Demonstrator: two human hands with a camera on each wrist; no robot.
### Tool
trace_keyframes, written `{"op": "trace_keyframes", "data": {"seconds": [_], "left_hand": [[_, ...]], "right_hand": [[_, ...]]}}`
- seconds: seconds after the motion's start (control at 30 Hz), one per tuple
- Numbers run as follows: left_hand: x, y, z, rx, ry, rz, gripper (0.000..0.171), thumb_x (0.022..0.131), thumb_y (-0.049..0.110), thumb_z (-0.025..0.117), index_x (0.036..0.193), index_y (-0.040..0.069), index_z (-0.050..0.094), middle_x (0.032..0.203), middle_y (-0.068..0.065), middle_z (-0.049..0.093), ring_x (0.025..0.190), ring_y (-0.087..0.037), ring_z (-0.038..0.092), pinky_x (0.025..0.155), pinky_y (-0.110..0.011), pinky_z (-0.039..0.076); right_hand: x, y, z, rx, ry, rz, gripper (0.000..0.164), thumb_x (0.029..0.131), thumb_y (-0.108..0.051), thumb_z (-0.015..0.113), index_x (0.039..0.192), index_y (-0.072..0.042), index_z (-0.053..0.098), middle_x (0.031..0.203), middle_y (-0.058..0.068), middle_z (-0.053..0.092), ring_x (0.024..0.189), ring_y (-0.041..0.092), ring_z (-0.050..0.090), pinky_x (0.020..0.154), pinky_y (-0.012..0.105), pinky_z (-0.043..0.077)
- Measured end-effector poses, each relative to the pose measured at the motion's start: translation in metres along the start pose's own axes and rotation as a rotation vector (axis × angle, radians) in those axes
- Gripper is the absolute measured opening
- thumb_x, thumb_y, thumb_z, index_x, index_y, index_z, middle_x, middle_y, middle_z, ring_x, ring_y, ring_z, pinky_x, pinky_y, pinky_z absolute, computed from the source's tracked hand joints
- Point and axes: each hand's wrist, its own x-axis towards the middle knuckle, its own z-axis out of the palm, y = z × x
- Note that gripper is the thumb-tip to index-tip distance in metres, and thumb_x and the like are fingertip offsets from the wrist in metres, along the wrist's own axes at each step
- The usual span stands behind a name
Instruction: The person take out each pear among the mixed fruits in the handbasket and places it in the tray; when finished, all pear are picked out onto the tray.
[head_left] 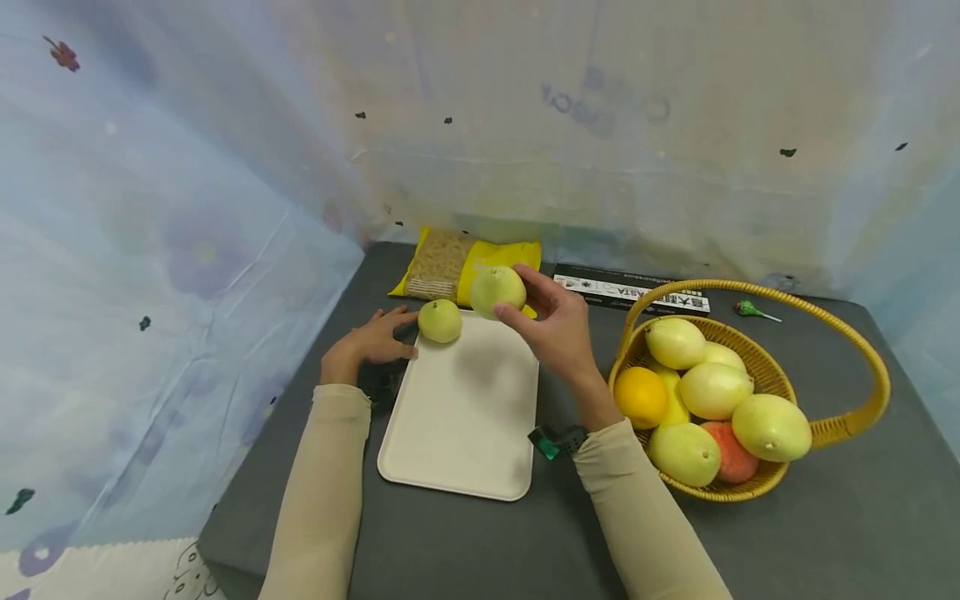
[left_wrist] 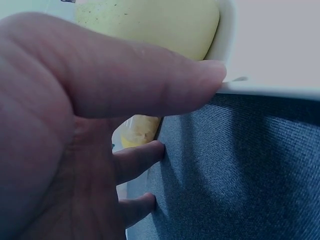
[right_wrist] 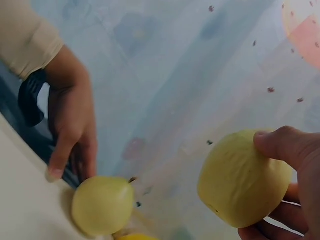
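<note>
My right hand [head_left: 561, 327] holds a pale yellow-green pear [head_left: 495, 292] above the far end of a white rectangular tray [head_left: 465, 425]. In the right wrist view, the thumb lies on one side of this pear [right_wrist: 242, 182] and the fingers are curled around the other. A second pear [head_left: 440, 322], its short stem showing, sits in the tray's far left corner. Beside that corner is my left hand [head_left: 378, 337], fingers spread and holding nothing. The left wrist view shows its thumb [left_wrist: 150, 75] at the tray rim, with other fingertips down on the dark tabletop.
A wicker basket [head_left: 738, 498] with a tall handle stands right of the tray, filled with pears, an orange [head_left: 641, 398] and a reddish fruit [head_left: 731, 454]. Behind are a yellow pasta bag [head_left: 442, 262], a black pasta box [head_left: 630, 289] and a green-topped lollipop [head_left: 750, 309].
</note>
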Motion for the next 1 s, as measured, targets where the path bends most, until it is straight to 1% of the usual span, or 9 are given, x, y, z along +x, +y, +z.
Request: {"op": "trace_keyframes", "data": {"seconds": [0.13,0.23,0.37,0.53,0.7,0.87,1.0], "left_hand": [[-0.001,-0.001,0.0,0.006,0.0,0.003,0.086,0.105,0.035,0.074,0.177,0.022,0.027,0.186,-0.016,0.006,0.169,-0.051,-0.009,0.121,-0.09,-0.004],[-0.001,-0.001,0.0,0.004,0.002,0.006,0.086,0.105,0.034,0.074,0.177,0.022,0.028,0.186,-0.016,0.006,0.169,-0.051,-0.008,0.121,-0.09,-0.004],[-0.001,-0.002,0.0,0.003,-0.002,0.012,0.086,0.105,0.034,0.074,0.177,0.022,0.027,0.186,-0.016,0.006,0.169,-0.051,-0.008,0.121,-0.09,-0.003],[-0.001,-0.001,-0.001,-0.001,-0.003,0.016,0.087,0.104,0.034,0.074,0.177,0.022,0.027,0.186,-0.015,0.006,0.169,-0.051,-0.009,0.12,-0.091,-0.004],[-0.001,-0.001,-0.001,-0.005,0.004,0.019,0.086,0.104,0.033,0.073,0.176,0.022,0.028,0.186,-0.015,0.006,0.169,-0.051,-0.009,0.12,-0.091,-0.004],[0.0,-0.002,0.0,-0.006,-0.001,0.019,0.086,0.104,0.033,0.073,0.177,0.022,0.028,0.186,-0.015,0.005,0.169,-0.051,-0.009,0.12,-0.091,-0.004],[0.001,-0.002,0.0,-0.001,-0.003,0.016,0.086,0.104,0.034,0.073,0.176,0.023,0.028,0.186,-0.015,0.005,0.169,-0.052,-0.009,0.12,-0.091,-0.004]], "right_hand": [[0.002,0.015,0.008,0.005,0.001,0.041,0.064,0.094,-0.012,0.087,0.153,-0.002,0.064,0.148,0.016,0.07,0.136,0.029,0.071,0.11,0.034,0.059],[0.003,0.027,0.014,0.019,-0.001,0.088,0.064,0.095,-0.014,0.087,0.154,-0.004,0.063,0.151,0.015,0.068,0.138,0.028,0.069,0.111,0.033,0.058],[0.003,0.044,0.02,0.017,0.004,0.151,0.066,0.095,-0.014,0.088,0.154,-0.002,0.062,0.153,0.016,0.067,0.14,0.028,0.068,0.112,0.032,0.057],[0.002,0.062,0.026,0.011,0.012,0.231,0.066,0.096,-0.016,0.087,0.154,-0.001,0.061,0.151,0.016,0.068,0.14,0.029,0.068,0.115,0.035,0.056],[0.001,0.077,0.034,0.016,0.014,0.302,0.066,0.096,-0.016,0.086,0.156,-0.002,0.061,0.153,0.016,0.066,0.142,0.03,0.065,0.117,0.04,0.055],[-0.001,0.094,0.041,-0.017,0.004,0.347,0.065,0.097,-0.016,0.085,0.157,-0.006,0.06,0.156,0.016,0.064,0.144,0.03,0.064,0.117,0.042,0.055],[-0.002,0.1,0.044,-0.049,-0.007,0.357,0.065,0.098,-0.017,0.084,0.158,-0.008,0.059,0.158,0.014,0.063,0.143,0.029,0.065,0.117,0.043,0.055]]}}
